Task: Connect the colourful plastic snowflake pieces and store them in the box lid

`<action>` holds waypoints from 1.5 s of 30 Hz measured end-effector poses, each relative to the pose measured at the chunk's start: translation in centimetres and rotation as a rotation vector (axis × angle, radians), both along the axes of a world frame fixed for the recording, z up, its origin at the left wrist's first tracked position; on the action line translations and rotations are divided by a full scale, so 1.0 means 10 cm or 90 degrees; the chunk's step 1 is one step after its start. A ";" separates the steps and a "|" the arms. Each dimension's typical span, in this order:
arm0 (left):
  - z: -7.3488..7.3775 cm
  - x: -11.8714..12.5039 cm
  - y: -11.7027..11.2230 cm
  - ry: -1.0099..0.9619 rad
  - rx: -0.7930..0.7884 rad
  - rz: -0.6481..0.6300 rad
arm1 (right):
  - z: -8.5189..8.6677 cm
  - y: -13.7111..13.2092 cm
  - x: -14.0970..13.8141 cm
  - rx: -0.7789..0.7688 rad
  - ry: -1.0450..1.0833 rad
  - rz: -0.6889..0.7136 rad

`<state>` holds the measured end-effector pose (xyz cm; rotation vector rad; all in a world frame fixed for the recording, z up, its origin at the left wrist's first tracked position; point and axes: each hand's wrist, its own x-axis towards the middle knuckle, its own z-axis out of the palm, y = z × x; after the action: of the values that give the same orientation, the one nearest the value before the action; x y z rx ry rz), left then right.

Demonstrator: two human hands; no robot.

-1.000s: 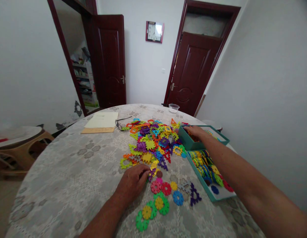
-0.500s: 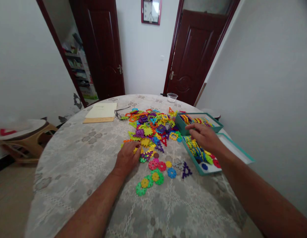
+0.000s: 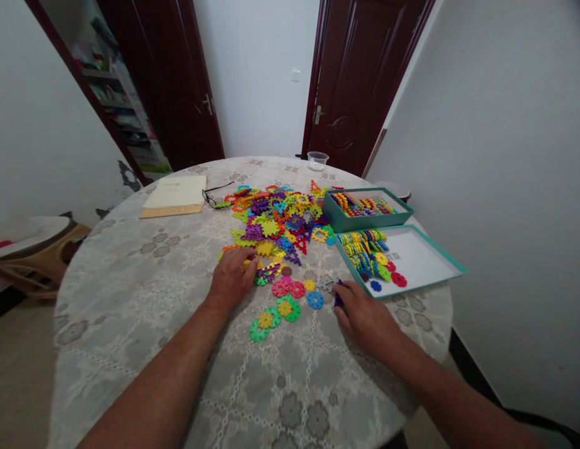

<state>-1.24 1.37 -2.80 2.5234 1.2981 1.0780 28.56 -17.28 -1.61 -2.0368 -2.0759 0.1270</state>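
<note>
A heap of colourful plastic interlocking pieces (image 3: 270, 228) lies on the table. At its near-left edge rests my left hand (image 3: 231, 277), fingers curled beside yellow pieces; whatever is between them is hidden. My right hand (image 3: 365, 315) pinches a purple triangular piece (image 3: 338, 294) at the tabletop, covering most of it. Just left of that are a grey triangular piece (image 3: 324, 285) and a blue gear-shaped disc (image 3: 315, 300). Pink discs (image 3: 281, 287) and a short line of green discs (image 3: 259, 330) topped with yellow ones lie between my hands.
A green-rimmed box (image 3: 365, 221) holds rows of sorted pieces at the right. Before it, a shallow lid (image 3: 423, 259) carries more rows and loose discs. Glasses (image 3: 209, 199), a notepad (image 3: 176, 192) and a clear plastic bowl (image 3: 317, 161) sit farther back on the patterned tablecloth.
My right hand has come down from above the box and lid to the purple triangular piece and taken hold of it. My left hand stays by the heap. The view has tilted downward.
</note>
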 end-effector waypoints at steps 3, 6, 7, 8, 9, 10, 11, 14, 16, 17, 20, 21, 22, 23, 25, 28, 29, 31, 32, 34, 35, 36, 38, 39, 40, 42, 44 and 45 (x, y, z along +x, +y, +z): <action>-0.01 0.00 0.00 0.004 -0.007 0.000 | 0.04 0.09 -0.07 -0.020 0.033 0.021; -0.01 0.00 0.00 0.003 -0.015 -0.005 | 0.09 0.18 -0.11 -0.036 0.060 0.053; -0.01 0.00 0.00 0.003 -0.018 -0.006 | 0.10 0.22 -0.13 -0.041 0.069 0.066; -0.01 0.00 -0.01 0.005 -0.019 -0.008 | 0.12 0.25 -0.15 -0.046 0.077 0.080; -0.01 0.00 -0.01 0.008 -0.020 -0.010 | 0.13 0.28 -0.18 -0.050 0.085 0.092; -0.01 0.00 -0.01 0.011 -0.020 -0.012 | 0.14 0.32 -0.21 -0.052 0.093 0.102; -0.01 0.00 -0.01 0.015 -0.020 -0.014 | 0.15 0.35 -0.24 -0.052 0.100 0.109; 0.00 -0.01 -0.02 0.024 -0.022 -0.017 | 0.15 0.43 -0.33 -0.036 0.130 0.122; 0.00 -0.01 -0.02 0.026 -0.024 -0.017 | 0.11 0.47 -0.37 -0.005 0.158 0.125; -0.01 -0.01 -0.01 0.026 -0.025 -0.018 | 0.08 0.48 -0.38 0.018 0.173 0.125; -0.01 -0.01 -0.01 0.025 -0.026 -0.021 | -0.03 0.48 -0.37 0.101 0.216 0.117; -0.02 -0.01 -0.01 0.023 -0.026 -0.021 | -0.06 0.48 -0.36 0.129 0.224 0.109; -0.02 -0.01 -0.01 0.021 -0.026 -0.021 | -0.08 0.49 -0.34 0.154 0.227 0.100; -0.03 -0.01 -0.01 0.017 -0.027 -0.020 | -0.10 0.50 -0.32 0.176 0.227 0.089; -0.05 -0.01 0.00 0.009 -0.031 -0.017 | -0.14 0.53 -0.28 0.204 0.217 0.069; -0.07 -0.03 0.02 0.008 -0.043 -0.014 | -0.19 0.60 -0.22 0.218 0.199 0.045; -0.07 -0.03 0.02 0.011 -0.046 -0.014 | -0.21 0.63 -0.21 0.217 0.195 0.039; -0.08 -0.03 0.02 0.011 -0.048 -0.015 | -0.24 0.68 -0.19 0.217 0.195 0.020; -0.08 -0.03 0.02 0.009 -0.046 -0.015 | -0.26 0.69 -0.19 0.217 0.196 0.007; -0.09 -0.03 0.02 0.002 -0.040 -0.012 | -0.27 0.70 -0.20 0.211 0.191 -0.026; -0.09 -0.03 0.02 -0.003 -0.036 -0.009 | -0.27 0.70 -0.21 0.205 0.185 -0.039; -0.10 -0.02 0.02 -0.008 -0.032 -0.006 | -0.27 0.69 -0.23 0.195 0.177 -0.046; -0.10 -0.02 0.02 -0.021 -0.025 -0.006 | -0.25 0.68 -0.26 0.169 0.162 -0.051; -0.11 -0.02 0.02 -0.032 -0.024 -0.004 | -0.23 0.68 -0.27 0.155 0.157 -0.052; -0.10 -0.02 0.02 -0.045 -0.024 0.001 | -0.21 0.68 -0.28 0.142 0.154 -0.053; -0.09 -0.03 0.02 -0.071 -0.030 0.026 | -0.16 0.71 -0.28 0.112 0.160 -0.055; -0.08 -0.05 0.02 -0.092 -0.036 0.070 | -0.09 0.77 -0.27 0.072 0.179 -0.049; -0.07 -0.06 0.03 -0.104 -0.040 0.096 | -0.05 0.81 -0.26 0.046 0.191 -0.043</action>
<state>-1.86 1.62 -3.49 2.2707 1.4704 1.2230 25.98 -9.19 -2.08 -1.9087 -1.8022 0.3196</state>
